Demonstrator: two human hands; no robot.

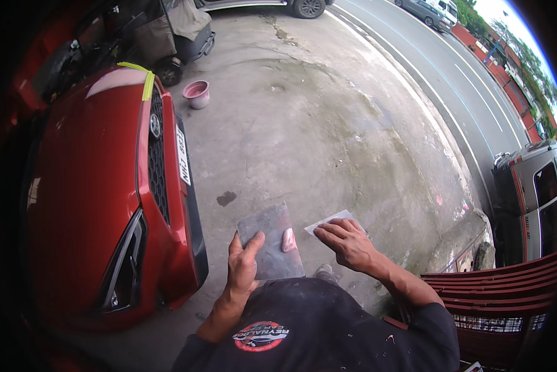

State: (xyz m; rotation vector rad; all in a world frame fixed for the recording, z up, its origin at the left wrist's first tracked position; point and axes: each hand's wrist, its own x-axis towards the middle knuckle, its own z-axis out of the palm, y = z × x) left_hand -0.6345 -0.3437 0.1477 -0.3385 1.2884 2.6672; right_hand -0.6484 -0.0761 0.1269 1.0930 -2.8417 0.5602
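A person stands on a grey concrete floor [328, 136] next to a red car [98, 198]. The left hand [242, 263] is grasping a flat grey board [271, 240]. The thumb lies on top of the board and the fingers are under it. The board is held out flat in front of the body, close to the car's front corner. A small pink blob of paste [289, 240] sits on the board near its right edge.

The right hand [348, 242] is at 3 o'clock from the board, just beside it. It is grasping a thin pale scraper [328, 221], with the fingers pressed on top of it. The scraper's edge points toward the board, near the pink blob.

Far off at 11 o'clock, a pink bucket [196, 93] stands on the floor. The car has a pale patch [118, 79] on its hood and a strip of yellow tape [143, 75] across it. At 3 o'clock there is a stack of red metal frames [502, 291].
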